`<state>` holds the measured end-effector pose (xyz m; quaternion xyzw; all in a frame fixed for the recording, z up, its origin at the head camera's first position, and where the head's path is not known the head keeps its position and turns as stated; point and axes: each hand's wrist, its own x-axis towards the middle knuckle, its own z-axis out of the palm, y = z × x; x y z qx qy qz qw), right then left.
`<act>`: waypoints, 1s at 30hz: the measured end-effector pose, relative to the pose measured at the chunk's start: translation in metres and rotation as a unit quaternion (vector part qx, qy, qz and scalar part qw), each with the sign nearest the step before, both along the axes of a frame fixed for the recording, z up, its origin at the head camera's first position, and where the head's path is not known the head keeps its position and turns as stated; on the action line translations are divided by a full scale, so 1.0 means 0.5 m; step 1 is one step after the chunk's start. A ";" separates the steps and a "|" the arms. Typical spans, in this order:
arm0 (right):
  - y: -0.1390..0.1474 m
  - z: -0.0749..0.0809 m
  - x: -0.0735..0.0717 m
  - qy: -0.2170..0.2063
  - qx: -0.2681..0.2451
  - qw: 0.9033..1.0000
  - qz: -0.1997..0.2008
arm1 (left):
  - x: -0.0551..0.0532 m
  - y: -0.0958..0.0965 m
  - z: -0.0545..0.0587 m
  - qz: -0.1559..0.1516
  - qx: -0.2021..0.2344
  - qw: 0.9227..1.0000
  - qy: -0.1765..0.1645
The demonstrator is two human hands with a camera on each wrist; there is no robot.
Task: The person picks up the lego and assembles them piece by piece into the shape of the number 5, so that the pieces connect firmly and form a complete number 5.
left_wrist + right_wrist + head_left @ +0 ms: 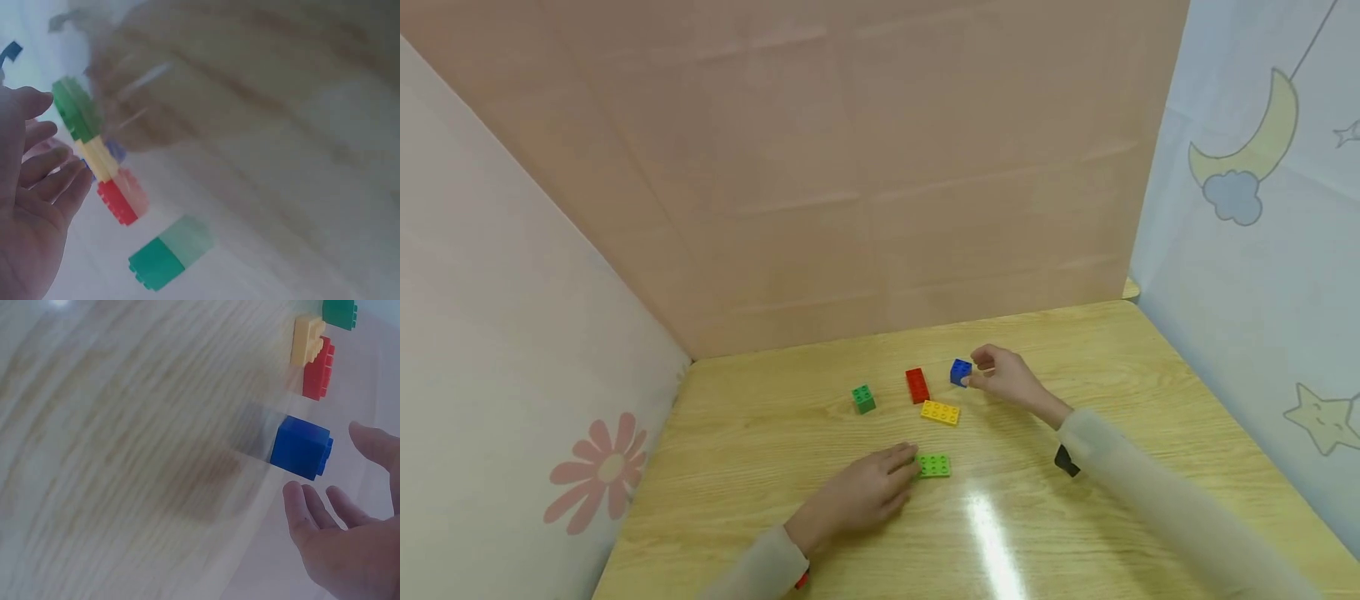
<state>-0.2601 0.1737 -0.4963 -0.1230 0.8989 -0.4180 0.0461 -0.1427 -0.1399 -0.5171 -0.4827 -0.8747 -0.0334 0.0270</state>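
My right hand (1009, 380) is at the blue brick (960, 372) toward the back of the table. In the right wrist view, a gap shows between the spread thumb and fingers of that hand (350, 550) and the studded blue brick (300, 447). My left hand (868, 487) lies low over the table, its fingertips by the left end of a flat light green brick (934, 466). From the left wrist, the fingers look loosely bent beside the light green brick (76, 109); whether they touch it is unclear.
A yellow brick (940, 412) lies close to a red brick (917, 386), between the hands. Farther left stands a dark green brick (863, 398). A small red item (802, 578) shows by the left cuff, a black one (1066, 461) by the right sleeve. Walls border the table.
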 end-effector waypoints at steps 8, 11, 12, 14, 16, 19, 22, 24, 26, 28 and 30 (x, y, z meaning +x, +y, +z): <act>-0.011 -0.018 -0.004 -0.005 0.013 1.000 -0.010 | 0.007 0.008 -0.023 -0.020 -0.021 0.999 0.030; -0.013 -0.021 -0.006 -0.006 0.019 1.000 -0.016 | 0.010 0.006 -0.026 -0.020 -0.028 0.999 0.036; -0.013 -0.022 -0.008 -0.009 0.022 1.000 -0.019 | 0.011 0.005 -0.026 -0.021 -0.031 0.999 0.039; -0.015 -0.023 -0.010 -0.012 0.027 0.999 -0.023 | 0.013 0.004 -0.025 -0.026 -0.039 0.998 0.047; -0.016 -0.024 -0.012 -0.012 0.031 0.999 -0.024 | 0.015 0.004 -0.023 -0.033 -0.046 0.997 0.056; -0.021 -0.025 -0.016 -0.010 0.034 0.999 -0.025 | 0.018 0.003 -0.017 -0.038 -0.057 0.996 0.062; -0.025 -0.025 -0.019 -0.008 0.038 0.999 -0.028 | 0.021 0.001 -0.011 -0.034 -0.071 0.995 0.057; -0.026 -0.025 -0.019 -0.009 0.040 0.999 -0.032 | 0.022 -0.001 -0.008 -0.031 -0.081 0.995 0.054; -0.026 -0.025 -0.019 -0.010 0.040 0.999 -0.034 | 0.023 -0.003 -0.007 -0.032 -0.089 0.994 0.054; -0.027 -0.026 -0.019 -0.011 0.039 0.999 -0.037 | 0.023 -0.005 -0.005 -0.033 -0.092 0.994 0.056; -0.027 -0.026 -0.019 -0.011 0.036 0.999 -0.037 | 0.023 -0.006 -0.004 -0.036 -0.093 0.993 0.059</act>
